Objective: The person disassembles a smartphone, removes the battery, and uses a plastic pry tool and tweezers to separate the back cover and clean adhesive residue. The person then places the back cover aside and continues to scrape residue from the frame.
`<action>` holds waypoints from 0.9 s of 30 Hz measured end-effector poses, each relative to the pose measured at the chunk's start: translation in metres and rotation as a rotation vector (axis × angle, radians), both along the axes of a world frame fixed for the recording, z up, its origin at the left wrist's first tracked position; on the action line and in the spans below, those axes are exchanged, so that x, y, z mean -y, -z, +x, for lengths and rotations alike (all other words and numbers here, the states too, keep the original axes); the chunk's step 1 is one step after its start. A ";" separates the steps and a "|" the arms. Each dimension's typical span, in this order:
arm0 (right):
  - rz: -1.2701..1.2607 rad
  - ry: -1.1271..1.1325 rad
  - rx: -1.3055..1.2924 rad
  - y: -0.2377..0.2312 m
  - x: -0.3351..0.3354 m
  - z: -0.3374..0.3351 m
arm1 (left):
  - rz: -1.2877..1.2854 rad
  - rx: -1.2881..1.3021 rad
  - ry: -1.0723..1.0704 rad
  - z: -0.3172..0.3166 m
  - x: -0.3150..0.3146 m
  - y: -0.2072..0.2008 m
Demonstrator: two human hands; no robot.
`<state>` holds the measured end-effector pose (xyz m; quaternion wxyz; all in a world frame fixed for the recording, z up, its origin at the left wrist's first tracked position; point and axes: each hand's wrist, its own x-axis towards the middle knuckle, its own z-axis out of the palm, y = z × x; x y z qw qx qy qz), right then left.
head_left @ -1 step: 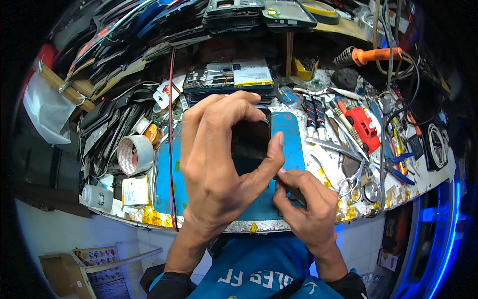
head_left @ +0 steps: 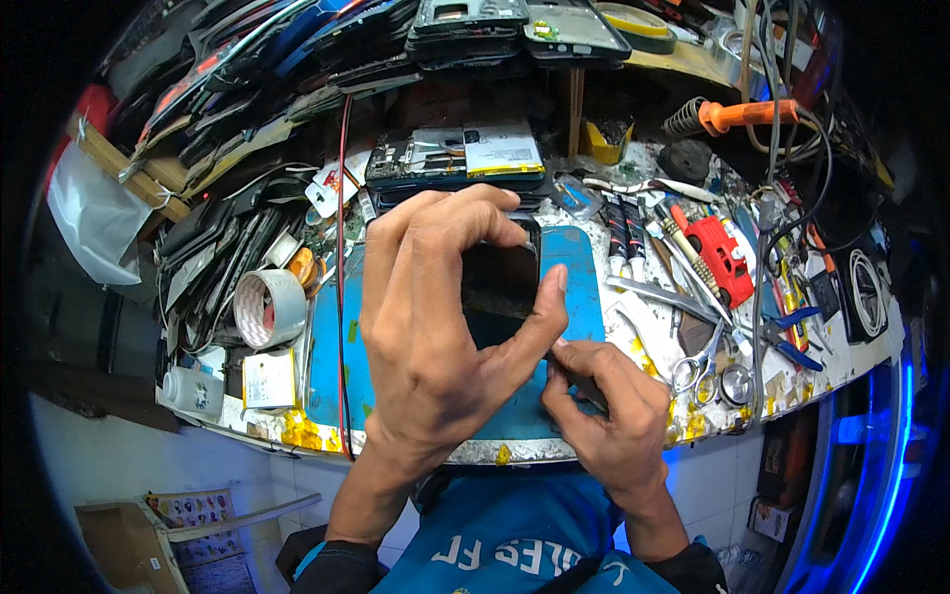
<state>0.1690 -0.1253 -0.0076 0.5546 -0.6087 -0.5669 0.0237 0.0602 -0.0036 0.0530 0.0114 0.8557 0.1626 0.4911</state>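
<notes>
Your left hand (head_left: 421, 327) curved round dark phone (head_left: 500, 282), fingers and thumb gripping its edges. Phone was over blue mat (head_left: 577, 287), before you. Your right hand (head_left: 618, 406) was near phone's lower right corner, fingers pinched on small dark piece (head_left: 591, 392), kind not clear. Scissors (head_left: 702, 367) lay to right.

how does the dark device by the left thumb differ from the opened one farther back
The dark device shows a smooth black face; the opened device exposes a pale battery and inner parts. The left grip partly covers the dark device, while the opened device lies untouched. Both look flat and phone-like, with dark edges.
</notes>
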 end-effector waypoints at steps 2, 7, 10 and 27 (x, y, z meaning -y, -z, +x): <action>0.005 0.001 0.014 0.000 0.000 0.000 | 0.015 0.022 -0.013 0.002 -0.001 -0.001; -0.052 -0.007 -0.007 -0.001 0.005 -0.001 | 0.029 0.029 -0.050 0.004 0.000 -0.001; -0.142 -0.017 -0.012 0.000 0.008 0.000 | 0.035 0.030 -0.059 0.005 0.000 -0.001; -0.196 -0.091 0.264 0.000 0.014 0.003 | -0.074 0.085 -0.038 -0.006 0.002 -0.001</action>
